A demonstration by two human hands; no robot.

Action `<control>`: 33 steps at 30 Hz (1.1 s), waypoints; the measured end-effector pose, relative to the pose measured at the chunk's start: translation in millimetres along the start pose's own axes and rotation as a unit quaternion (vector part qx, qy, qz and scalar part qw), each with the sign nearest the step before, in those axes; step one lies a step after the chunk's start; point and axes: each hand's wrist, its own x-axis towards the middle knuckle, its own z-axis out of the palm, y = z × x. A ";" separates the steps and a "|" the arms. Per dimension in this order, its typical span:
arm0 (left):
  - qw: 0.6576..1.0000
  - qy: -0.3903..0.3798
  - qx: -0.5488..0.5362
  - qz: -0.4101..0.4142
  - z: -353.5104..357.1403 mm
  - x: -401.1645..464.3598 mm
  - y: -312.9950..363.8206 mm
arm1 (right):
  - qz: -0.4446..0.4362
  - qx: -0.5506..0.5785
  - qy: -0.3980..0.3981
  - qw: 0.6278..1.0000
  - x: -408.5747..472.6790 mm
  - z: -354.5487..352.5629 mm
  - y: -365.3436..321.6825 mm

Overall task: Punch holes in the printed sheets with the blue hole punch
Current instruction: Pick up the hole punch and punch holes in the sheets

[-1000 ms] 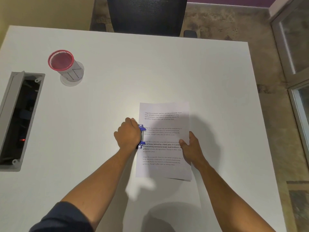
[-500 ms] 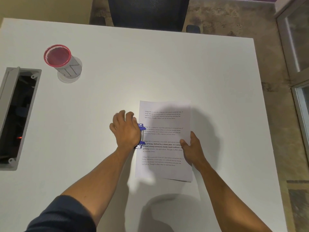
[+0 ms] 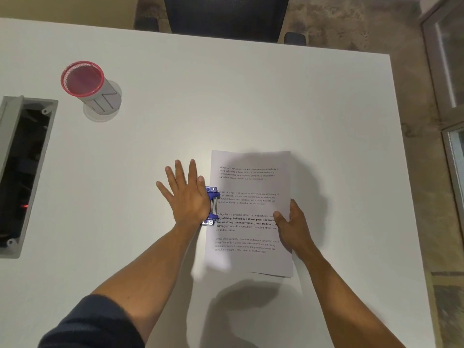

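The small blue hole punch with its metal bars sits on the white desk against the left edge of the stack of white printed sheets, about midway along that edge, and the paper's margin appears to be tucked into its slot. The left hand lies flat over the punch, fingers straight and spread toward the far side, the heel of the palm bearing on the lever. The right hand rests on the right edge of the sheets with its fingers loosely curved over the margin, thumb on the printed face, steadying the stack; I cannot tell whether it pinches the edge or only presses on it. To do this step well, I would judge that the palm should push straight down over the middle of the lever, so both punches bite evenly, while the right hand keeps the stack pushed squarely into the slot; a corner already peeks out at the near right, so the sheets are not perfectly aligned and could end up with mismatched holes. Well off to the far left stands a red-rimmed mesh pen cup, and at the left edge an open grey cable box is set into the desk. A dark office chair stands beyond the far edge. None of these sits near the hands.
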 end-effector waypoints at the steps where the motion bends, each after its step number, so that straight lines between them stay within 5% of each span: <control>1: 1.000 -0.001 -0.002 0.000 0.1 0.3 -0.4 | 0.000 0.000 -0.001 1.000 -0.3 0.3 -0.7; 22: 0.998 -0.042 -0.022 0.030 -32.0 -5.1 12.4 | -0.016 0.017 -0.005 1.000 -16.1 -5.5 -17.0; 25: 0.996 0.014 -0.080 0.034 -40.5 -17.4 6.0 | -0.019 0.027 -0.006 0.999 -21.9 -6.6 -20.2; 33: 0.937 -0.083 -0.330 -0.075 -48.5 -47.1 7.7 | -0.031 0.039 -0.003 0.999 -30.0 -7.5 -15.0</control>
